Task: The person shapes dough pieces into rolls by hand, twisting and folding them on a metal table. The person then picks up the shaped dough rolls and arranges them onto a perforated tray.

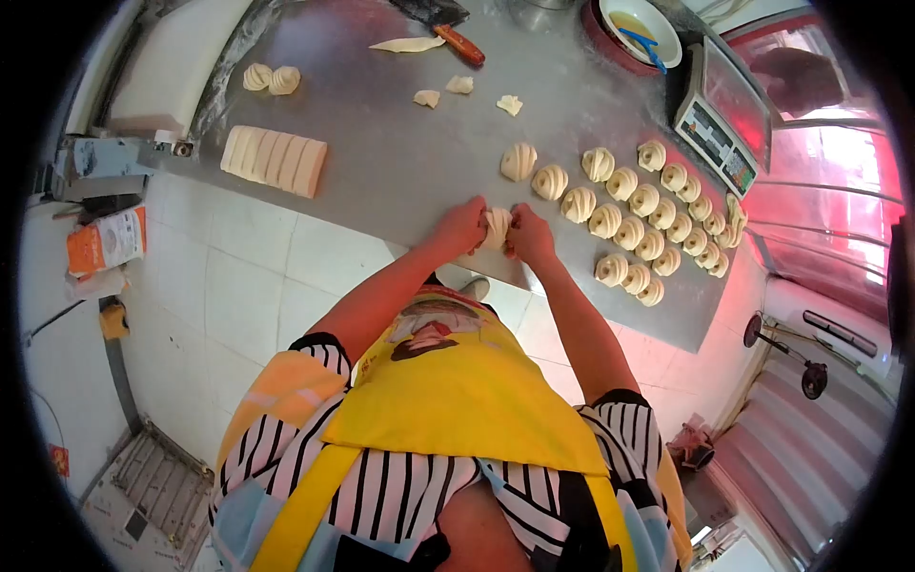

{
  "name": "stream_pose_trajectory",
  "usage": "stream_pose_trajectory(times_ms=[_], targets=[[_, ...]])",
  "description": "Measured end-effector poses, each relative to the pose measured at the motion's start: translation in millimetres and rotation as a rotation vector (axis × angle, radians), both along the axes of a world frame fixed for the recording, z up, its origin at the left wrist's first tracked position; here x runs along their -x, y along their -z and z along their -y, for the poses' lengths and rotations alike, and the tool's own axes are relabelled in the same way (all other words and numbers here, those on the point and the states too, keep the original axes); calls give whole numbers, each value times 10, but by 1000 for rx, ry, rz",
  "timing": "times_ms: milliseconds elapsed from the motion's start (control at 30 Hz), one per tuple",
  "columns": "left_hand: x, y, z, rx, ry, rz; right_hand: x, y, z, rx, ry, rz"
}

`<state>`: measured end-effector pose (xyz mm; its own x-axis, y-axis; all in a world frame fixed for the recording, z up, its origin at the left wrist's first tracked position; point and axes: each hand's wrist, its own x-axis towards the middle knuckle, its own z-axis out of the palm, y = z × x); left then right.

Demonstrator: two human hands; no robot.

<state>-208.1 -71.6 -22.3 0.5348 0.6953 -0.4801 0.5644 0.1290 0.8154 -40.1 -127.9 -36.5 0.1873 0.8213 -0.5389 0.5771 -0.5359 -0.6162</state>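
Note:
Near the front edge of the metal table, my left hand (461, 226) and my right hand (530, 234) hold a striped piece of dough (496, 228) between them, fingers closed on its two ends. Just beyond it lies a shaped dough piece (518, 162). Rows of twisted dough rolls (643, 200) cover the table to the right. A sliced dough block (274, 160) rests at the left, with two twisted pieces (271, 79) behind it. Small dough scraps (459, 85) are scattered toward the far side.
The metal table (381, 172) holds a digital scale (717, 143) at the right and a white bowl (640, 30) with a blue brush. A red-handled tool (459, 45) lies at the far side beside a dough strip (407, 45). A dough sheeter (176, 57) stands left.

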Motion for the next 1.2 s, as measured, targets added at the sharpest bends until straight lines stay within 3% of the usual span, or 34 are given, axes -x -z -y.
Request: stream_pose_trajectory(times_ms=[133, 233, 400, 500, 533, 567, 633, 700, 800, 833, 933, 1033, 1133, 1200], targets=[[-19, -118, 2, 145, -52, -11, 11, -152, -42, 29, -196, 242], [-46, -18, 47, -261, 26, -200, 29, -214, -69, 5, -242, 333], [-103, -10, 57, -304, 64, -317, 39, -150, -67, -55, -249, 408], [-140, 141, 72, -401, 70, -243, -123, 182, 125, -91, -29, -66], [-174, 188, 96, -416, 69, -204, -218, -18, 391, -131, 215, -400], [-270, 159, 150, -239, 30, -78, -319, -318, 719, -174, 458, -734], [-589, 25, 358, 130, -52, 165, -481, -546, 1038, -176, 589, -793], [-1101, -77, 493, 185, 112, 191, -682, -746, 1546, -89, 759, -725], [-1635, 204, 647, -202, 160, 132, -800, -757, 2098, -29, 832, -626], [-1686, 200, 651, -16, 136, 77, -785, -785, 2194, -20, 838, -644], [-1711, 45, 581, 108, 238, -28, -685, -790, 2193, -23, 774, -635], [-1440, -327, 484, 66, 271, -38, -551, -841, 1768, -76, 639, -584], [-654, -414, 412, 124, 162, 115, -337, -873, 1112, -78, 475, -633], [42, -338, 350, 25, 57, 112, -82, -884, 605, -88, 315, -596]])
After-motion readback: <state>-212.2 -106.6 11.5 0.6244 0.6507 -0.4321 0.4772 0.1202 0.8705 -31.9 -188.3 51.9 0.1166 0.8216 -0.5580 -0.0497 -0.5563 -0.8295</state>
